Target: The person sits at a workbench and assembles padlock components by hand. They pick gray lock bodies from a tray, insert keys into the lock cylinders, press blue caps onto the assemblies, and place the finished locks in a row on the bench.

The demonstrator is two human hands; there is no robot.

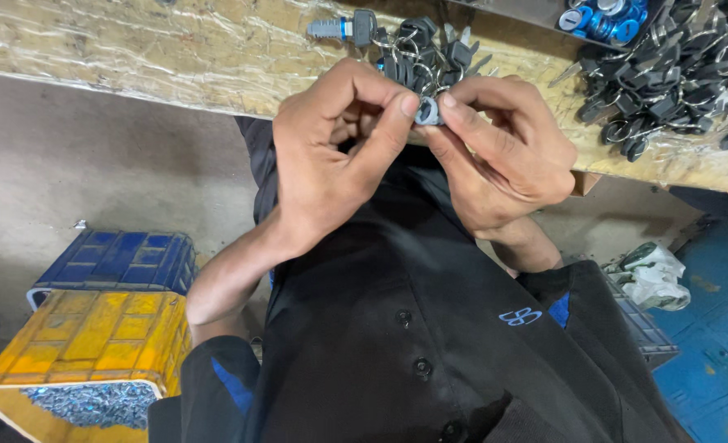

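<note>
The wooden desk [216,49] carries a large heap of black-headed keys on rings [675,74] at the right, which looks finished, and a smaller bunch [429,53] beside 1 lock cylinder with a key in it [343,29], seemingly waiting. Just below the desk edge, the left hand [331,156] and right hand [503,156] pinch together on a small grey lock cylinder [428,111], probably round, mostly hidden by fingertips.

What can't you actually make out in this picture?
- Small grey part: mostly covered by the fingertips of the left hand and right hand; its shape stays unclear.
- Pile of black keys: cut off by the top and right edges.
- Blue-capped pieces: cropped at the top edge.
- Yellow crate: contents too small to identify.
</note>
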